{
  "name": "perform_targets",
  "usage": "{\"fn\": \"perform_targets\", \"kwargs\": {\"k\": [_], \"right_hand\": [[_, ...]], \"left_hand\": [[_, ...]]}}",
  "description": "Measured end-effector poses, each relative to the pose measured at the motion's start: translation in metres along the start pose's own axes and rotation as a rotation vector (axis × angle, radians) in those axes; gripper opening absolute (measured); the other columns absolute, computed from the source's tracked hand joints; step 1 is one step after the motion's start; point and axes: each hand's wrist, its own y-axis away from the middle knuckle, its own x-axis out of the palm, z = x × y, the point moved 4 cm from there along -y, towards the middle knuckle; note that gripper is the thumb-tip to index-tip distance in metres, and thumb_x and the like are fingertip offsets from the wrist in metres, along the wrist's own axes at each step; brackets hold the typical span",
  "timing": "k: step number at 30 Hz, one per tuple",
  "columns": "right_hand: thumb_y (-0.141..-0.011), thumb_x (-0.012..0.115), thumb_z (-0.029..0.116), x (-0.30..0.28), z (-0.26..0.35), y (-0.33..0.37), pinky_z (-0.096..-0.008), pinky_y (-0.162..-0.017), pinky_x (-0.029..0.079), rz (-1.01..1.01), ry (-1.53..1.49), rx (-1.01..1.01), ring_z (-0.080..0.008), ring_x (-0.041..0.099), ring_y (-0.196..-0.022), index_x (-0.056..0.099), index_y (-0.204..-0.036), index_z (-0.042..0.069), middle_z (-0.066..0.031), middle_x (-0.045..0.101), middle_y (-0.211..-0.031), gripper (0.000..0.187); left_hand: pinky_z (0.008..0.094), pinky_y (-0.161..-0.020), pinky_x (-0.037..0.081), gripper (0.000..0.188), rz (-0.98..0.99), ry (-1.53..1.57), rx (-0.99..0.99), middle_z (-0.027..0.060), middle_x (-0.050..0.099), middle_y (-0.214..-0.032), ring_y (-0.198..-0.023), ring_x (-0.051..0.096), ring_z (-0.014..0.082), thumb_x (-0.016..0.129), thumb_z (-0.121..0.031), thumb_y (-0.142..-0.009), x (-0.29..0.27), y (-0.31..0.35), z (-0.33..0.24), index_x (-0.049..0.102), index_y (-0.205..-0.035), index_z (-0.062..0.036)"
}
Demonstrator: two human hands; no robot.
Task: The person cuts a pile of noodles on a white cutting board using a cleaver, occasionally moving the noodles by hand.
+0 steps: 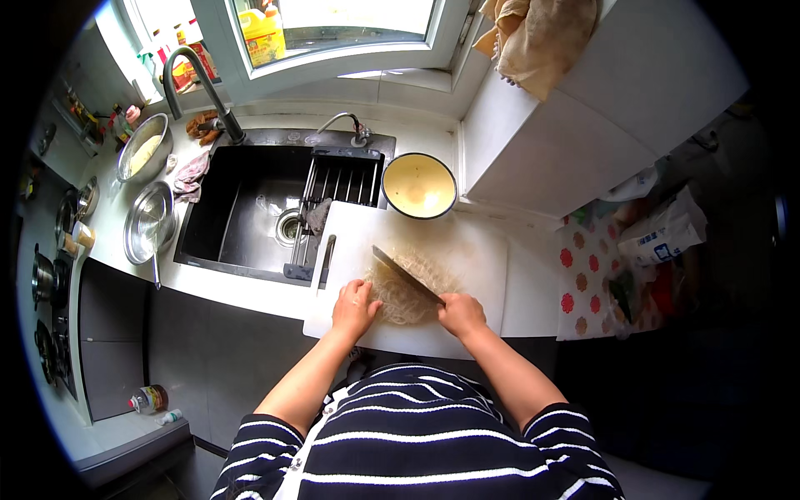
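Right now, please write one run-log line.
left hand: beside pale shreds | right hand: gripping knife | white board: beneath shreds

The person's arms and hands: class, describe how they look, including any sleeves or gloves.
The short sleeves are dark with thin white stripes. The forearms are bare, and the left hand and right hand wear no gloves.

**Striped top with short sleeves**

The shirt (417,454) is dark, crossed by narrow white stripes. A white band (310,435) bearing small round buttons (297,463) runs down its left side. The left sleeve (260,450) and right sleeve (568,437) repeat the stripes; the left hand (357,310) and right hand (461,315) are bare.
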Motion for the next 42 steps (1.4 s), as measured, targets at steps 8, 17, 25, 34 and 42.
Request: {"fn": "perform_targets", "kwargs": {"k": [8, 17, 25, 34, 42], "right_hand": [[-0.082, 0.057, 0.019, -0.016, -0.022, 0.001, -0.0482, -0.078, 0.052, -0.048, -0.005, 0.056, -0.0391, 0.065, -0.085, 0.072, -0.095, 0.015, -0.0190, 0.068, -0.088, 0.020], [-0.080, 0.057, 0.018, -0.028, -0.019, -0.001, -0.0472, -0.079, 0.053, -0.047, -0.026, 0.092, -0.0382, 0.066, -0.085, 0.072, -0.096, 0.014, -0.0183, 0.069, -0.088, 0.022], [-0.083, 0.058, 0.022, -0.021, -0.023, -0.009, -0.0480, -0.077, 0.052, -0.077, 0.014, 0.113, -0.0386, 0.065, -0.083, 0.070, -0.092, 0.009, -0.0194, 0.068, -0.085, 0.019], [-0.080, 0.056, 0.015, -0.027, -0.001, -0.004, -0.0467, -0.080, 0.053, 0.005, 0.039, 0.094, -0.0380, 0.066, -0.088, 0.072, -0.100, 0.013, -0.0194, 0.069, -0.093, 0.025], [-0.081, 0.057, 0.015, -0.030, 0.006, -0.004, -0.0460, -0.082, 0.053, 0.040, 0.048, 0.090, -0.0371, 0.066, -0.089, 0.072, -0.103, 0.014, -0.0189, 0.069, -0.095, 0.026]], "left_hand": [[0.0408, -0.090, 0.049, 0.049, 0.004, 0.007, -0.007, 0.0137, 0.057, -0.119, -0.108, 0.055, 0.0336, 0.076, -0.023, -0.075, -0.002, 0.002, 0.002, 0.060, -0.117, -0.0046], [0.0407, -0.090, 0.049, 0.048, 0.020, -0.001, -0.020, 0.0138, 0.057, -0.119, -0.109, 0.055, 0.0334, 0.077, -0.022, -0.074, -0.004, 0.003, 0.000, 0.060, -0.116, -0.0047], [0.0408, -0.091, 0.049, 0.048, 0.032, 0.009, -0.040, 0.0140, 0.057, -0.119, -0.110, 0.054, 0.0337, 0.076, -0.021, -0.074, -0.003, 0.000, 0.001, 0.060, -0.117, -0.0048], [0.0407, -0.091, 0.048, 0.047, 0.027, 0.022, -0.039, 0.0137, 0.058, -0.118, -0.109, 0.055, 0.0333, 0.076, -0.022, -0.075, -0.005, 0.000, 0.002, 0.061, -0.116, -0.0049], [0.0409, -0.091, 0.048, 0.047, 0.038, 0.032, -0.045, 0.0136, 0.058, -0.118, -0.109, 0.055, 0.0332, 0.076, -0.023, -0.075, -0.005, 0.001, 0.004, 0.062, -0.116, -0.0055]]}}
